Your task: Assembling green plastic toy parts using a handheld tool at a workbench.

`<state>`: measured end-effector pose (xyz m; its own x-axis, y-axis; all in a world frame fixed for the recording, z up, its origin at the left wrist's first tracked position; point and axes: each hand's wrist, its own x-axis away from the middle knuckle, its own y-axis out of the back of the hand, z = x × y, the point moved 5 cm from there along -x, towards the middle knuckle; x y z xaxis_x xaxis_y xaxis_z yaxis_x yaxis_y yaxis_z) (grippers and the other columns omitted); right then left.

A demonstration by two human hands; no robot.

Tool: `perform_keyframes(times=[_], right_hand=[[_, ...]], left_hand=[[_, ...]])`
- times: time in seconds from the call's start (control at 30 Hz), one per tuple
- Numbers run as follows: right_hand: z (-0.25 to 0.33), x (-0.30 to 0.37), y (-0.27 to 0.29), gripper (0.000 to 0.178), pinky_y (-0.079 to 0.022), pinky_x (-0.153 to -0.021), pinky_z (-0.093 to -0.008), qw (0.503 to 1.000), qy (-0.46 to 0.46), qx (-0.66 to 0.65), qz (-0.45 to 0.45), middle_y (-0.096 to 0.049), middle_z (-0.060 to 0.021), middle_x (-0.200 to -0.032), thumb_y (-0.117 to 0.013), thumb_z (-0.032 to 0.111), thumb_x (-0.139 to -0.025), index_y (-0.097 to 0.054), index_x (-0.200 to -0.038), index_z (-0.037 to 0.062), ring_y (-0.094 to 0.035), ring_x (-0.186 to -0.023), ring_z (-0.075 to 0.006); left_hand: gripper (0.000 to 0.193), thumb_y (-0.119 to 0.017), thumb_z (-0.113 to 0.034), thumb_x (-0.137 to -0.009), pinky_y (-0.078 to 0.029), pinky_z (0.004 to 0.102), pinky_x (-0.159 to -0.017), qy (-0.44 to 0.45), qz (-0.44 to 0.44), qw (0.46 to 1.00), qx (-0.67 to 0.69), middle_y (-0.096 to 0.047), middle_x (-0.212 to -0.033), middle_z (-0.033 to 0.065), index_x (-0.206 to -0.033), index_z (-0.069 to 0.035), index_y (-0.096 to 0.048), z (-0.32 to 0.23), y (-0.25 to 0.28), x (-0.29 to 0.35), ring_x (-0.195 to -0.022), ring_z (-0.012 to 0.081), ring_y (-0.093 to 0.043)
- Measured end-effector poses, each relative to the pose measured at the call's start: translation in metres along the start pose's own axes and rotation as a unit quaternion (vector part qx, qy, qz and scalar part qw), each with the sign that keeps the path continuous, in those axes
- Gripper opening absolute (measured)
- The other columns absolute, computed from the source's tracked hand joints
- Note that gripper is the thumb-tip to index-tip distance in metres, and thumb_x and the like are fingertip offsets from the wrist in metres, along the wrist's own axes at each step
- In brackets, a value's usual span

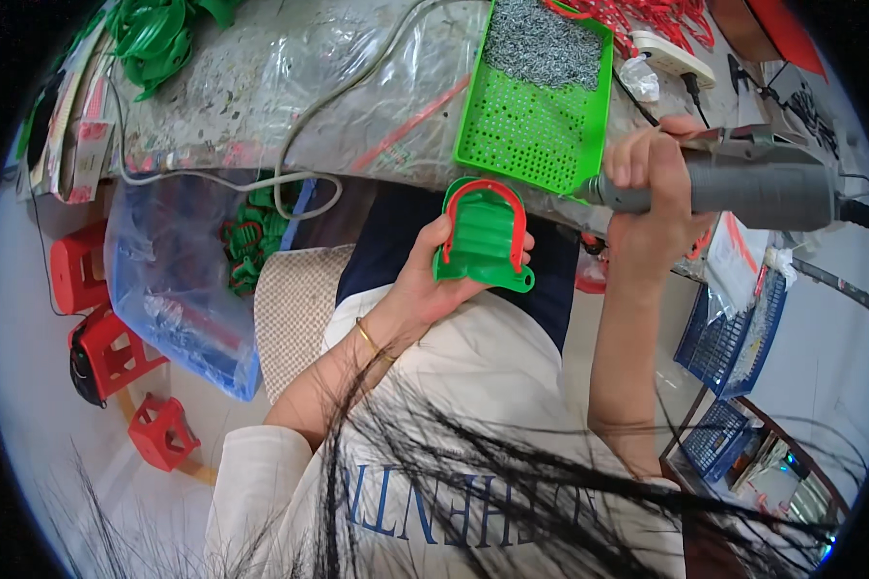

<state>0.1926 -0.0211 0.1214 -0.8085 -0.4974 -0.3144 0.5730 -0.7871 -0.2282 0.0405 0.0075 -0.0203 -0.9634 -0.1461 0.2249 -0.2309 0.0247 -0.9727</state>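
With the left hand (427,280), holds a green plastic piece (481,241) with a red curved strip (519,224), grasping it at the left side and from below, in front of the body, just under the near edge of the table (232,96). With the right hand (662,183), grips firmly a grey power tool (772,193), with fingers clenched around its front part. Points the tool to the left, close to the near corner of a bright green tray (531,130); cannot tell whether touching it. Has small grey metal bits (543,43) heaped at the far end of this tray. To the left, beneath the table, has a plastic-lined blue bin (179,289) with green and red pieces (248,249) inside, near red stools (164,434).
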Motion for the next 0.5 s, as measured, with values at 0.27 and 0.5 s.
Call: perform_keyframes(times=[0.27,0.5], right_hand=[[0.008,0.048,-0.014,0.023,-0.034,-0.047,-0.0275,0.994,-0.077,0.002,0.08,-0.04,-0.0021,-0.057,-0.059,0.013,-0.085,-0.048,-0.101,0.0013,-0.04,-0.049,-0.0122],[0.003,0.053,-0.013,0.024,-0.035,-0.047,-0.028,0.994,-0.072,-0.008,0.087,-0.041,-0.0027,-0.056,-0.06,0.013,-0.085,-0.048,-0.101,0.0008,-0.04,-0.049,-0.0124]], left_hand=[[0.074,-0.06,-0.052,-0.08,-0.04,0.0456,-0.1,-0.013,0.0,1.0,-0.004,-0.052,-0.123,0.0238,-0.13,-0.001,-0.041,0.0,-0.004,0.004,-0.114,0.0333,-0.052],[0.074,-0.062,-0.051,-0.079,-0.04,0.0464,-0.099,-0.019,-0.024,1.0,0.003,-0.052,-0.123,0.0218,-0.131,-0.002,-0.04,0.002,-0.002,0.006,-0.115,0.0339,-0.051]])
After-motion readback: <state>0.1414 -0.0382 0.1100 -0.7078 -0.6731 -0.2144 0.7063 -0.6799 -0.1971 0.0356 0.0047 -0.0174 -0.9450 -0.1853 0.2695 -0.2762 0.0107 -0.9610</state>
